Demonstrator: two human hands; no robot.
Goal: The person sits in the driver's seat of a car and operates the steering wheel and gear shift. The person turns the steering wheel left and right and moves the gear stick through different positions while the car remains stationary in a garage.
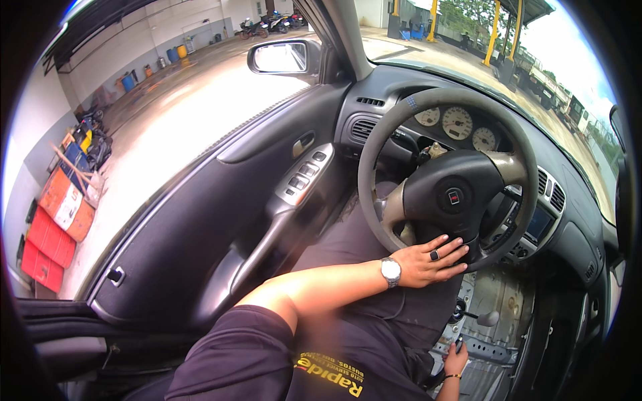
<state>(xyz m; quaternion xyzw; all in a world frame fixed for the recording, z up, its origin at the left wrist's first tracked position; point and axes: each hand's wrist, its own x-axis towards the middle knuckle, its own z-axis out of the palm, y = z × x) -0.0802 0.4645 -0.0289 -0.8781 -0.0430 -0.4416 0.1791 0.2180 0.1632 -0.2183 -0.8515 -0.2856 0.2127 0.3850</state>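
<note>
My left hand (431,260), with a dark ring and a metal wristwatch (390,272), lies spread across the bottom rim of the steering wheel (368,165). Its fingertips reach the lower part of the wheel's dark hub. Low at the right, my right hand (456,358) is closed around a dark lever (460,345), apparently the handbrake, beside the bare metal floor (501,295). The gear lever's grey knob (488,318) stands just above that hand. Behind the wheel are the white-faced gauges (457,123) and the exposed ignition area (432,151).
The driver's door (200,210), with window switches (303,175) and a pull handle (261,250), is at the left. A centre screen (539,223) and dashboard lie right. Outside are drums (67,205), motorcycles (268,26), yellow posts (491,35) and a parked truck (544,85).
</note>
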